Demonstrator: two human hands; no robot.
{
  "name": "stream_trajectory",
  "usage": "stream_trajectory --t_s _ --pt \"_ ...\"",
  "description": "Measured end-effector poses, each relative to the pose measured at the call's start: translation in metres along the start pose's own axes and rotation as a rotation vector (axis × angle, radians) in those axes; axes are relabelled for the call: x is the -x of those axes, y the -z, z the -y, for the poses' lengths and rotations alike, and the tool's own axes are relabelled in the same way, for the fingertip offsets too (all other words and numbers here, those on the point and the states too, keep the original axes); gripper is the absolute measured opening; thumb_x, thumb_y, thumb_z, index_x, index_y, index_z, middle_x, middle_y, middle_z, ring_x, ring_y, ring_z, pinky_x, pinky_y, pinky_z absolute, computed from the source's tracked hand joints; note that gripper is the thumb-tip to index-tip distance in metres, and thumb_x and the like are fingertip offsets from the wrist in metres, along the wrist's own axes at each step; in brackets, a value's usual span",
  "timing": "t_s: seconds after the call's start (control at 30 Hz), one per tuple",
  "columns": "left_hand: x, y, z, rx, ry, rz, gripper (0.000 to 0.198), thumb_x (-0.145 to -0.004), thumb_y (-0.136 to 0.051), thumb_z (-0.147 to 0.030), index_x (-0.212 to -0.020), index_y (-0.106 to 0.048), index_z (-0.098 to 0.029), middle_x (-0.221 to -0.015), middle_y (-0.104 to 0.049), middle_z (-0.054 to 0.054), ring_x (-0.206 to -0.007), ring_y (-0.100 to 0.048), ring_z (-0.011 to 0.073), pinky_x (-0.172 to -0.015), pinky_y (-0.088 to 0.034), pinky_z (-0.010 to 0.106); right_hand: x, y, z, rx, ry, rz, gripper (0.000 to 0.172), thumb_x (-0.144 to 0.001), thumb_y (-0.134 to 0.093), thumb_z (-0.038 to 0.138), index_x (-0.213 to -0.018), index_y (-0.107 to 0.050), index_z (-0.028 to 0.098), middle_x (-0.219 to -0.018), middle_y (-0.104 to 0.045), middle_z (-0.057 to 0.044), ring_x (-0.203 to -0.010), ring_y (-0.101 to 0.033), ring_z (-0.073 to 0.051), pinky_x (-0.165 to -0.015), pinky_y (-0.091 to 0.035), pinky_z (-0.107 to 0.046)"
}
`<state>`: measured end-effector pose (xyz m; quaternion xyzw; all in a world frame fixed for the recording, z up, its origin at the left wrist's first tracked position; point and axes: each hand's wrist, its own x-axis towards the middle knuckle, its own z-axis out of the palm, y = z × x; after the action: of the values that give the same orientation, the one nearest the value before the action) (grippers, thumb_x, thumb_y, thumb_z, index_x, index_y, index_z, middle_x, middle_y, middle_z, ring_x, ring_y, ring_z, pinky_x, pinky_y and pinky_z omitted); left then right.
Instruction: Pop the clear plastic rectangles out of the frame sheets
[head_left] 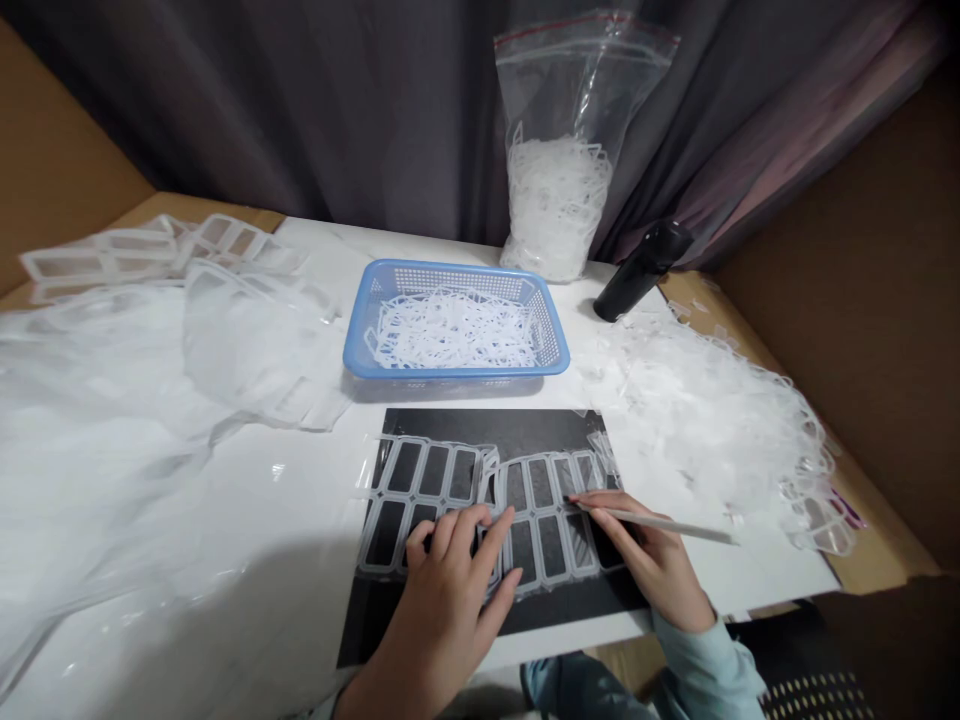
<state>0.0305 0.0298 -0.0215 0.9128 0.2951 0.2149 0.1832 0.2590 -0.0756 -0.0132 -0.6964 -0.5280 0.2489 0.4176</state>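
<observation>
Six o'clock, the left hand [450, 585] hiding part of the plastic sheet [531, 513]! Five o'clock, the slim tool [671, 522], tip too small to read! Nine o'clock, white sheeting [97, 400] runs off the edge!

My translucent plastic sheet [533, 513] lies at the lower centre of the frame, with two rows of rounded rectangular frames whose openings show dark. Its upper edge looks wavy, and the frames near the middle bunch together; whether it is one piece there I can't tell. My left hand [454, 570] covers part of the lower row. The slim pale pen-like tool [667, 522] slants slightly at lower right, gripped in my right hand [646, 555], its tip end toward the sheet.
</observation>
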Motion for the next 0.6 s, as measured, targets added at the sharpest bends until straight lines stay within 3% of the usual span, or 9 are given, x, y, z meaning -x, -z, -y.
stream_trajectory --t_s 0.33,0.6 --pt "0.0003 0.0015 -0.0012 -0.004 -0.001 -0.002 0.033 -0.098 -0.049 -0.034 -0.127 -0.062 -0.024 -0.105 -0.064 0.005 -0.099 -0.06 0.0221 -0.087 -0.029 0.037 -0.0006 -0.0019 -0.0005 0.0 0.041 0.02 0.019 -0.098 -0.055 0.021 -0.109 -0.07 0.025 -0.11 -0.073 -0.007 -0.108 -0.067 -0.023 -0.093 -0.056 -0.036" --pt "-0.0008 0.0007 -0.0009 -0.008 -0.006 0.003 0.034 -0.097 -0.052 -0.032 -0.128 -0.061 -0.024 -0.106 -0.063 0.005 -0.099 -0.06 0.0221 -0.087 -0.029 0.038 0.0015 0.0007 0.0041 0.1 0.092 0.113 0.024 -0.1 -0.05 0.019 -0.117 -0.064 0.028 -0.126 -0.067 -0.007 -0.117 -0.06 -0.021 -0.094 -0.054 -0.033"
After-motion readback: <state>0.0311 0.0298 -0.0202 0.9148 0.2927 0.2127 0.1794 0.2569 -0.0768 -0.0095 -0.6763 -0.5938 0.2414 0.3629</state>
